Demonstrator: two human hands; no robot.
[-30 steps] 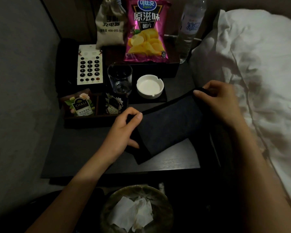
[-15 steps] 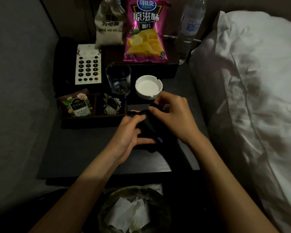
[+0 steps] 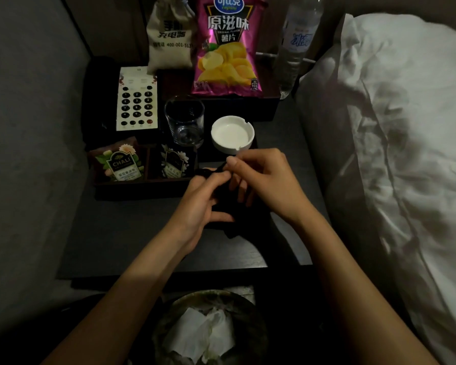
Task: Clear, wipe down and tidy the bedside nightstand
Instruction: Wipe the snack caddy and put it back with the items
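A dark cloth (image 3: 236, 219) is bunched between both hands over the middle of the dark nightstand (image 3: 121, 233). My left hand (image 3: 204, 200) grips its left side, fingers curled round the fabric. My right hand (image 3: 263, 180) pinches the cloth's top edge between thumb and fingers. Part of the cloth hangs below the hands and rests on the tabletop. Just behind the hands stand a white ashtray (image 3: 232, 133) and a clear glass (image 3: 185, 121).
At the back stand a pink chip bag (image 3: 228, 48), a beige pouch (image 3: 170, 35) and a water bottle (image 3: 296, 43). A phone keypad (image 3: 137, 100) and a tray of tea sachets (image 3: 121, 164) lie left. A waste bin with tissues (image 3: 208, 330) sits below; the white bedding (image 3: 395, 143) is right.
The cloth, stretched out wide between my hands a second ago, has been folded together. My right hand moved left to meet my left, and the cloth is now bunched small.
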